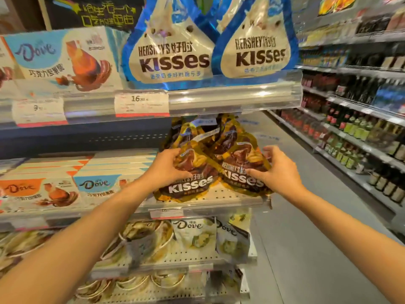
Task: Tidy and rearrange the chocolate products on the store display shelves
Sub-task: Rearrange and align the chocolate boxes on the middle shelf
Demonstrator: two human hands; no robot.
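Head view, middle shelf, right end. Item: two gold Kisses bags, lying flat and slightly overlapped, labels up. My left hand gripped the left gold bag, fingers curled over its upper edge. My right hand gripped the right gold bag at its outer side, thumb across the label.

Handling note: these bags looked soft and slippery, so in my judgement the step was best done by squaring both together, lifting rather than dragging, and setting them upright with labels facing the aisle, behind the clear front rail.

Top shelf: two blue Kisses bags standing upright behind the rail; Dove boxes beside them.
Middle shelf, left: stacked Dove boxes, orange and blue.
Lower shelf: pale Dove pouches, leaning unevenly; contents further left too blurred to name.
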